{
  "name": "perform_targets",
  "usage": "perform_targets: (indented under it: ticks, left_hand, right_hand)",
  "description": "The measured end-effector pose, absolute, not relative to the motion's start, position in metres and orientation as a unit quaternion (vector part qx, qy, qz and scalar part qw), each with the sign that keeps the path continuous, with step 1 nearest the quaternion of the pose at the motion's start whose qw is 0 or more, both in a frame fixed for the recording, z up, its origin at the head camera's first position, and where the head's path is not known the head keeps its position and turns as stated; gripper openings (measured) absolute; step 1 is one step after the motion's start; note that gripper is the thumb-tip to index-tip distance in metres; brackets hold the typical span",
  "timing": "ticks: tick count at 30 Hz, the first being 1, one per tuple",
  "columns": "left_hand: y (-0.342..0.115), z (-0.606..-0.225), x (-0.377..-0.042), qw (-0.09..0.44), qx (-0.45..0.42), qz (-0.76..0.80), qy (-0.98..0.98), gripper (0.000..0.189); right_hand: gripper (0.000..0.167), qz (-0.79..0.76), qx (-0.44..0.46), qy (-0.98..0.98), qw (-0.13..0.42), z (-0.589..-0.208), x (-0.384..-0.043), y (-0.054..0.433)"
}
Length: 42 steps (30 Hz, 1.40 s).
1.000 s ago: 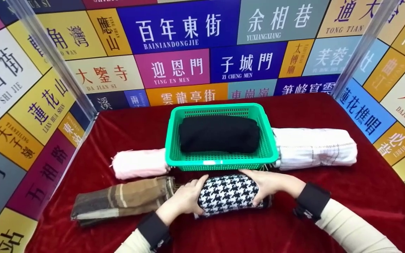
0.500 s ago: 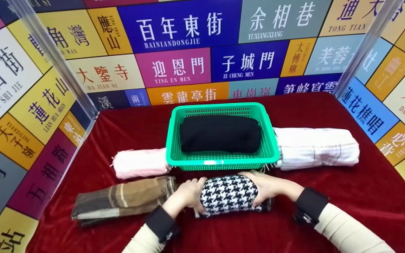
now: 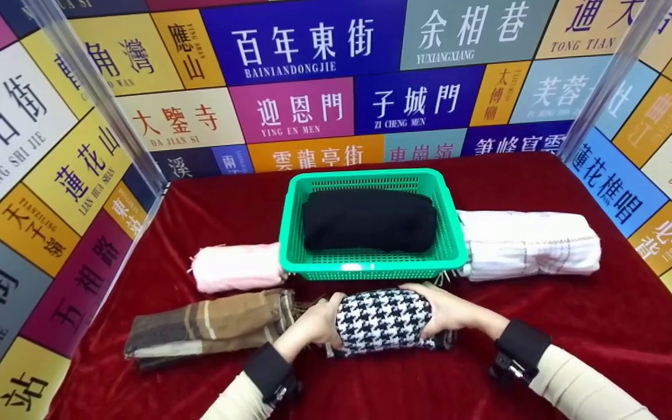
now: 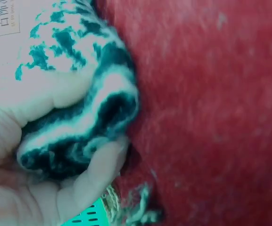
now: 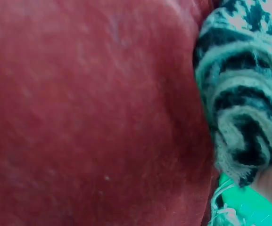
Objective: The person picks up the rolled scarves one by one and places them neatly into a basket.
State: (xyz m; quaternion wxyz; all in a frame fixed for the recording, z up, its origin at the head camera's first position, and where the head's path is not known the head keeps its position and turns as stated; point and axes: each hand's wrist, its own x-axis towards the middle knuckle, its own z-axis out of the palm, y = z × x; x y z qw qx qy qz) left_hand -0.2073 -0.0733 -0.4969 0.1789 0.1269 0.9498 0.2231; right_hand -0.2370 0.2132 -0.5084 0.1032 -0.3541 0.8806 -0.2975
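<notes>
A rolled black-and-white houndstooth scarf (image 3: 382, 319) lies on the red cloth in front of the green basket. My left hand (image 3: 319, 324) grips its left end; in the left wrist view, thumb and fingers (image 4: 98, 172) curl around the rolled edge. At the other end my right hand (image 3: 451, 309) holds the roll, thumb on the near side and fingers over the far side. The right wrist view shows the scarf's spiral end (image 5: 244, 117), with only a bit of the hand at the frame's edge. Inside the green basket (image 3: 374, 267) rests a black rolled cloth (image 3: 369, 220).
Left of my left hand lies a brown plaid roll (image 3: 213, 324) with fringe. A pink roll (image 3: 238, 267) sits against the basket's left side, a white roll (image 3: 531, 244) against its right. Red velvet (image 3: 517, 396) covers the table; sign-printed walls (image 3: 301, 108) stand behind and beside it.
Both hands stay on the houndstooth scarf. The left hand's fingers have drawn in closer around its left end. The whole head view has shifted slightly.
</notes>
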Motion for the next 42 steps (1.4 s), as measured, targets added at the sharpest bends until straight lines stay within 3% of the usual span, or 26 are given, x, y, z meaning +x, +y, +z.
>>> perform_targets:
  ticks: [13, 23, 34, 42]
  left_hand:
    - [-0.083, -0.469, -0.199, 0.118, 0.166, 0.269, 0.941, 0.092]
    - [-0.096, -0.41, -0.201, 0.079, 0.229, 0.365, 0.899, 0.094]
    - [-0.1, -0.379, -0.235, -0.013, 0.128, 0.565, 0.815, 0.088]
    - [-0.106, -0.375, -0.288, 0.033, 0.031, 0.579, 0.814, 0.086]
  right_hand:
    - [0.087, -0.324, -0.289, 0.899, 0.057, -0.474, -0.213, 0.21]
    - [0.085, -0.422, -0.24, 0.87, 0.088, -0.41, -0.206, 0.213]
    - [0.082, -0.539, -0.142, 0.822, 0.118, -0.355, -0.253, 0.213]
    - [0.08, -0.53, -0.108, 0.829, 0.14, -0.353, -0.308, 0.201]
